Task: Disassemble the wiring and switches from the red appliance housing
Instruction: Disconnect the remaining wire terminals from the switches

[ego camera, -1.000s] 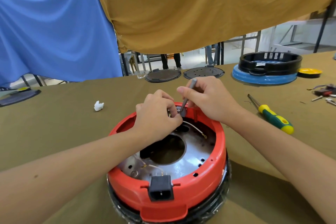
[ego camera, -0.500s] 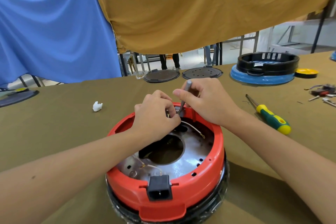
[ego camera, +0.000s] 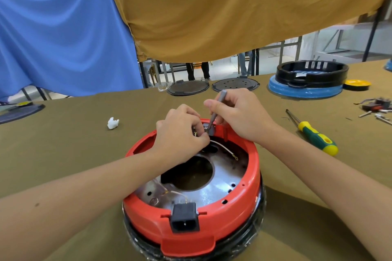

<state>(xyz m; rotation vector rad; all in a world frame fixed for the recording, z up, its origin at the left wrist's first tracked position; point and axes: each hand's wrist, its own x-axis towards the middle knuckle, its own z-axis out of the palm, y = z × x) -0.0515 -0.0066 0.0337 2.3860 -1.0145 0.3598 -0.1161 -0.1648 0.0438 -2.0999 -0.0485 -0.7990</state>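
While the work went on at the far rim, the scene lay as follows, nearest first.

Power socket: a black inlet (ego camera: pixel 185 217) sat clipped in the near wall of the red housing (ego camera: pixel 253 178), not yet removed.

Red housing: it stood upside down on the olive worktop (ego camera: pixel 63 144), close in front of the person, with a metal plate (ego camera: pixel 224 180) and round opening inside.

Loose wire: a white lead (ego camera: pixel 224 149) with a bare terminal lay free over the plate; thin wires ran near the socket.

Left hand: the left hand (ego camera: pixel 180 135) was curled at the far rim, fingertips pinching a small part at the switch (ego camera: pixel 206 129); exactly what they held could not be told.

Right hand: the right hand (ego camera: pixel 239 115) was closed round a slim grey tool (ego camera: pixel 216 108), its tip down at the switch.

Step in hand: judged to be freeing the far switch or its lead from the rim.

Next move: likely a steady pry or turn with the tool while the left hand drew the part clear; the socket would remain.

Beyond: a white scrap (ego camera: pixel 113 123) lay to the left, a green-and-yellow screwdriver (ego camera: pixel 316 135) to the right, removed parts (ego camera: pixel 375 108) further right, and a black ring on a blue base (ego camera: pixel 307 80) at the back.
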